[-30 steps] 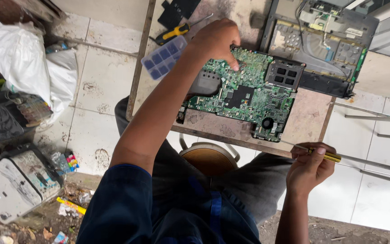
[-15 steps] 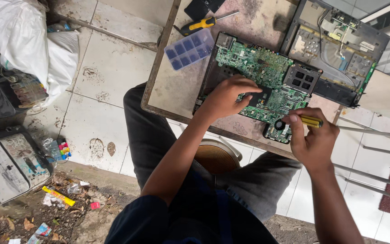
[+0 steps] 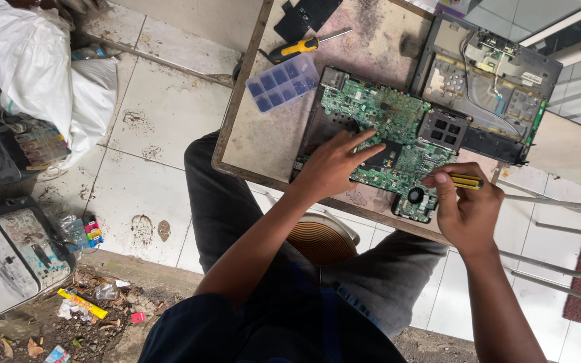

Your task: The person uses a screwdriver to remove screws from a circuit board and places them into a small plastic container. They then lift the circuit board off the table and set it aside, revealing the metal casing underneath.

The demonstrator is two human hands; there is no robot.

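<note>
Motherboard (image 3: 384, 134), green, one only, lies on the worn wooden table (image 3: 263, 134) in front of the person; the left hand (image 3: 334, 168) rests on its near left edge with fingers spread apart and flat, pressing on the board; the right hand (image 3: 465, 208) is closed around one screwdriver with yellow and black handle (image 3: 462, 181), fingers clamped on the handle, and its thin shaft points left onto the board beside the dark square chip; a small round fan (image 3: 416, 196) sits at the near right corner of the board, just beside the right hand.

Farther out on the table I count one blue compartment box (image 3: 284, 82), a second screwdriver (image 3: 304, 46) with yellow handle lying behind it, one black flat piece (image 3: 307, 15), and one opened laptop shell (image 3: 489, 87) touching the far right side of the board.

Compared with half a second before, the left hand has moved from the middle of the board to its left part; the right hand stays closed on the screwdriver at nearly the same corner.
</note>
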